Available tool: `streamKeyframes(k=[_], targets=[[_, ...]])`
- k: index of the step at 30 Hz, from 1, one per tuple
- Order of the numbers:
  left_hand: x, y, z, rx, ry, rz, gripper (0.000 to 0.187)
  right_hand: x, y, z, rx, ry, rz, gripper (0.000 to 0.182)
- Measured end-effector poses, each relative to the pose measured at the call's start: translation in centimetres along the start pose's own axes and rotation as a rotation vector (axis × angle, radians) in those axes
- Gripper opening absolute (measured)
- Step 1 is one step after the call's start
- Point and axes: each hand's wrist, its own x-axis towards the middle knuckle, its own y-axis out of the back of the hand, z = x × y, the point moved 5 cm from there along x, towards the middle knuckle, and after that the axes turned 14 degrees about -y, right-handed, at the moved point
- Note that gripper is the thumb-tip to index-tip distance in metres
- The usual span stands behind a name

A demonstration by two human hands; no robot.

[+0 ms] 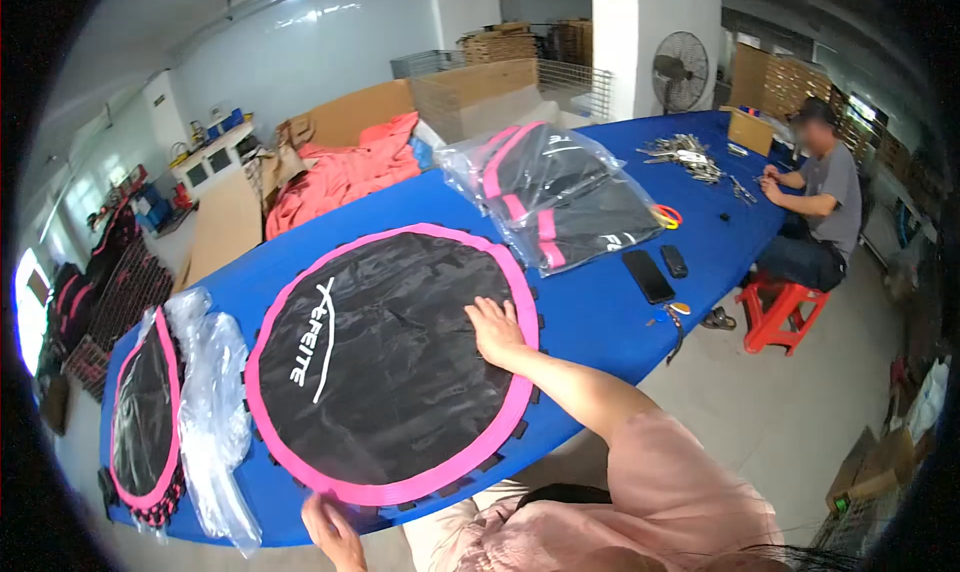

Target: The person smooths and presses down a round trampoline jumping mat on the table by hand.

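Observation:
A round black trampoline mat (400, 352) with a bright pink border and white lettering lies flat on the blue-covered table (590, 357). Short black tabs stick out around its edge. My right hand (495, 330) rests palm down on the mat, fingers spread, close to the border on the right. Low in the view, my left hand (332, 534) is at the near edge of the pink border, its fingers slightly bent and loosely apart, with no object showing in it.
Left of the mat are crumpled clear plastic bags (215, 402) and a stack of similar mats (147, 422). Bagged mats (550, 197) lie behind it. A phone (648, 276) and orange-handled scissors (667, 216) are to the right. Farther off, a person (825, 187) sits handling metal pieces (690, 157).

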Motion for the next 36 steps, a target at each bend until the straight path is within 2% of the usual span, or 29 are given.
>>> streamKeyframes(k=[1,2,3,4,5,6,7,9,11,12,13,15,16,20,27,32,36], targets=[[-1.2,0.4,1.1,0.021,0.011,0.008,0.029,0.0,0.0,-0.1,0.001,-0.002,0.003,0.049],[-2.4,1.4,3.2,0.066,-0.018,0.09,0.021,0.0,-0.2,0.0,-0.006,0.012,0.034,0.048],[-3.5,2.5,4.5,0.114,-0.046,0.168,0.022,-0.1,-0.1,-0.1,-0.019,0.027,0.052,0.046],[-6.9,2.0,2.7,0.152,0.06,0.035,0.019,-0.3,-0.1,0.0,-0.01,0.038,0.059,0.045],[-8.6,2.1,2.5,0.186,0.166,-0.096,0.033,-0.2,0.0,0.0,0.0,0.046,0.068,0.044],[-10.3,2.3,2.4,0.127,0.327,-0.134,0.026,-0.1,0.0,-0.1,0.023,0.049,0.07,0.044],[-12.0,1.8,1.4,0.092,0.415,-0.219,0.034,-0.1,-0.1,0.0,0.041,0.047,0.071,0.043],[-16.2,-0.7,-0.5,-0.067,0.753,-0.386,0.037,-0.1,-0.4,0.1,0.045,0.067,0.096,0.042],[-25.5,-4.1,-7.1,0.035,0.675,-0.393,0.034,0.0,-0.3,0.1,0.024,0.075,0.118,0.041],[-35.4,-5.7,-14.0,0.04,0.674,-0.401,0.034,0.0,-0.4,0.2,0.045,0.078,0.125,0.041],[-35.3,-8.4,-16.6,0.276,0.172,-1.062,0.045,-0.2,-0.5,0.3,0.046,0.064,0.118,0.041],[-35.8,-6.1,-16.3,0.252,0.192,-1.094,0.045,-0.4,0.2,0.0,0.053,0.104,0.123,0.041],[-36.2,-5.8,-17.0,0.23,0.217,-1.103,0.045,-0.4,0.6,-0.2,0.045,0.073,0.047,0.042],[-35.5,-5.5,-18.8,0.139,0.341,-1.098,0.044,-0.9,1.3,-1.0,0.023,0.093,-0.019,0.044],[-31.5,-9.3,-19.4,-0.083,0.56,-1.041,0.042,-1.8,1.0,-1.3,-0.011,0.12,-0.022,0.043],[-33.0,-10.9,-17.4,-0.274,0.765,-1.067,0.04,-1.6,0.2,-0.9,0.006,0.152,0.04,0.04],[-37.3,-12.3,-14.0,-0.443,0.974,-1.1,0.039,-1.3,0.3,-0.3,0.012,0.163,0.063,0.036]])
